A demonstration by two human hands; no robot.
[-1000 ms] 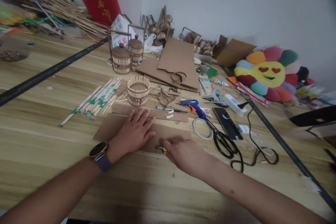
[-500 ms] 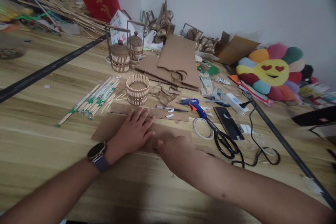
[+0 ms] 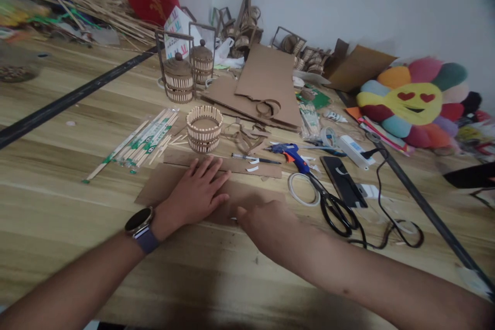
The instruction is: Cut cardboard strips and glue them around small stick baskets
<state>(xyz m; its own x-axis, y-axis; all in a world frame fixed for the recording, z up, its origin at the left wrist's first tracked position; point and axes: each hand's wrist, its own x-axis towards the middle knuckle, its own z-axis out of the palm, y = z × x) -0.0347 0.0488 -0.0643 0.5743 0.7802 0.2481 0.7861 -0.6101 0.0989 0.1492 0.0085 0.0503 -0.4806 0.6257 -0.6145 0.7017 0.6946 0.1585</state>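
My left hand (image 3: pixel 199 191) lies flat with its fingers spread, pressing on a brown cardboard piece (image 3: pixel 154 184) on the wooden table. My right hand (image 3: pixel 266 227) is closed beside it, low over the near edge of the same cardboard. A small light-coloured tip pokes out by its fingers, but what it holds is mostly hidden. Just beyond my fingers is a narrow cardboard strip (image 3: pixel 265 169), with a pen (image 3: pixel 255 159) resting along its far side. A round basket of short wooden sticks (image 3: pixel 204 131) stands behind my left fingertips.
Packaged wooden sticks (image 3: pixel 145 139) lie to the left. On the right are a blue glue gun (image 3: pixel 292 154), a white ring (image 3: pixel 303 189), black scissors (image 3: pixel 336 211), a phone (image 3: pixel 343 181) and a power strip (image 3: pixel 356 152). Lidded stick baskets (image 3: pixel 178 80) and cardboard sheets (image 3: pixel 266 72) stand behind.
The view has shifted slightly, so things on the right appear farther right. My left hand stays flat on the cardboard, and my right hand stays closed near its edge.
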